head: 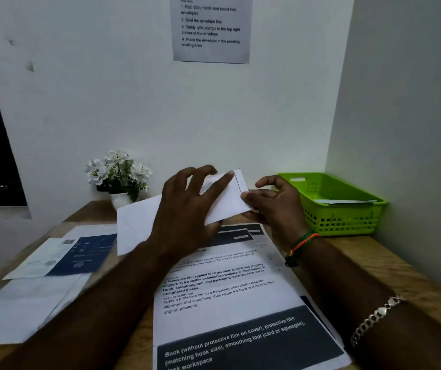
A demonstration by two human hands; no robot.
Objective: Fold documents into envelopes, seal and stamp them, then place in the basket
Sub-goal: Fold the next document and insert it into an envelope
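Note:
A white envelope (139,222) is held up above the desk, tilted with its right end higher. My left hand (187,212) lies across its middle with fingers spread and straight, pressing on it. My right hand (275,204) pinches the envelope's right end between thumb and fingers. A printed document (230,303) with black bands lies flat on the desk under my arms. The green plastic basket (347,220) stands at the right by the wall corner, with a white envelope (345,201) lying inside.
A small pot of white flowers (119,177) stands at the back of the wooden desk (390,265). Loose white sheets (24,308) and a blue-and-white leaflet (80,255) lie at the left. An instruction sheet (211,28) hangs on the wall.

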